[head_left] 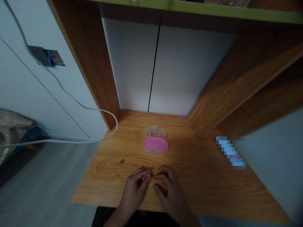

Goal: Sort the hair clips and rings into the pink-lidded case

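My left hand (136, 186) rests on the wooden desk (203, 186) near its front edge, fingers curled in a pinch on a tiny shiny thing I cannot make out. Close beside it, my right hand (169, 189) has its fingers curled and its thumb out, fingertips almost meeting the left hand's. A small open case (156, 140) with a pink base and a clear lid lies on the desk beyond both hands, untouched.
A small dark speck (122, 161) lies on the desk left of the hands. A white cable (94, 138) loops past the desk's left corner. Wooden side panels and a white back wall (170, 69) enclose the desk. A blurred patch (230, 152) sits at the right.
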`<state>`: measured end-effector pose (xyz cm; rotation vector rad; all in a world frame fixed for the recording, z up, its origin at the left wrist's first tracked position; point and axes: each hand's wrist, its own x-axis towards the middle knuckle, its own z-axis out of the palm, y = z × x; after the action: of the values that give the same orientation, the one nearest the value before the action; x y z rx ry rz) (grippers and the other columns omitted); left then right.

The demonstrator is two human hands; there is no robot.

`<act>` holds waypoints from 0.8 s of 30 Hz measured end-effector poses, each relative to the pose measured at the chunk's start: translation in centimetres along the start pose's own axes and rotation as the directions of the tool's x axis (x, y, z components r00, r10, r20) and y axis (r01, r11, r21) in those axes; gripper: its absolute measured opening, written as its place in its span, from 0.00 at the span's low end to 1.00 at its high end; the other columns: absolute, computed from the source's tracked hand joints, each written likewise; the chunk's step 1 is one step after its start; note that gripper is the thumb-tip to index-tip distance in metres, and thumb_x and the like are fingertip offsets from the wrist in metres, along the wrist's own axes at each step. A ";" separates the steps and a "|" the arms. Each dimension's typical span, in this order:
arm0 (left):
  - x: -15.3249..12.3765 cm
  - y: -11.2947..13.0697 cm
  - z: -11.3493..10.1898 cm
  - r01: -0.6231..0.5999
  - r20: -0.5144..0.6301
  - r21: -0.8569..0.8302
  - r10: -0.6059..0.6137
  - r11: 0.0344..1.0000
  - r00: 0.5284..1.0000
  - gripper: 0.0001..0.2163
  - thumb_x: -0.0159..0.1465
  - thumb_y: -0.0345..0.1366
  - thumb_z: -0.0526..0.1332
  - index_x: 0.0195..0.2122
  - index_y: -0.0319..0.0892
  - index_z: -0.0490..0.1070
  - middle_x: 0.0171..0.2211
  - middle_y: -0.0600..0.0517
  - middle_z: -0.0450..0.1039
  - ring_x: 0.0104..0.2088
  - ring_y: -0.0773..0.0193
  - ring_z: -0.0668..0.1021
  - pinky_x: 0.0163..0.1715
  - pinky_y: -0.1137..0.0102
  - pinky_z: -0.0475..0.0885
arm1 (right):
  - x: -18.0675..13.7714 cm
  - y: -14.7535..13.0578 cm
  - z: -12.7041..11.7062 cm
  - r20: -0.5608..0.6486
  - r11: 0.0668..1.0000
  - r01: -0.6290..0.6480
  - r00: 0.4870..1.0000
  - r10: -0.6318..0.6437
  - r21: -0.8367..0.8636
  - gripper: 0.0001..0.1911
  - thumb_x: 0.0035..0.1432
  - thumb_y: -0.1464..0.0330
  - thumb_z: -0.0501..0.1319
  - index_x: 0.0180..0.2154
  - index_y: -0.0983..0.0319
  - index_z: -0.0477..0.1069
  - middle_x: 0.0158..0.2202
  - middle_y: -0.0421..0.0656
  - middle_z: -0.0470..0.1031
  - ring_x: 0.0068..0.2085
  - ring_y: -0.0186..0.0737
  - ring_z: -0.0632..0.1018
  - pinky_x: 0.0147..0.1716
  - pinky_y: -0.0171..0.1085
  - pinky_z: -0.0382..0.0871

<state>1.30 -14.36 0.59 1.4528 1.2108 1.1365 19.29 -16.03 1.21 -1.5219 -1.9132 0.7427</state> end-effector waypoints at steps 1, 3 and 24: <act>0.1 -0.1 -0.1 0.004 0.003 -0.026 -0.003 1.000 1.000 0.08 0.65 0.37 0.64 0.41 0.43 0.81 0.36 0.46 0.79 0.38 0.59 0.80 0.40 0.69 0.76 | -0.1 0.1 0.0 0.008 1.000 -0.001 1.000 0.001 -0.017 0.09 0.59 0.74 0.60 0.41 0.57 0.73 0.55 0.48 0.65 0.59 0.48 0.69 0.60 0.48 0.65; 0.2 -0.2 -0.4 0.018 0.015 -0.085 -0.017 0.996 1.000 0.08 0.65 0.37 0.64 0.41 0.43 0.82 0.39 0.46 0.80 0.41 0.58 0.81 0.43 0.68 0.77 | -0.3 0.1 0.1 0.026 0.999 0.000 1.000 0.002 -0.046 0.09 0.60 0.75 0.59 0.39 0.57 0.73 0.57 0.47 0.63 0.61 0.49 0.66 0.62 0.49 0.63; 0.6 -0.7 0.0 0.355 0.109 -0.460 -0.345 0.814 0.932 0.21 0.53 0.52 0.72 0.37 0.37 0.81 0.33 0.45 0.84 0.31 0.57 0.84 0.38 0.62 0.81 | 0.9 -2.9 1.1 -0.052 0.939 -0.133 0.986 0.157 0.318 0.09 0.66 0.65 0.56 0.36 0.59 0.73 0.34 0.43 0.78 0.36 0.42 0.79 0.39 0.39 0.74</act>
<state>1.23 -13.71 -0.02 0.8245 1.0359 1.0587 16.44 -15.75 2.66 -1.4759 -1.5504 0.9872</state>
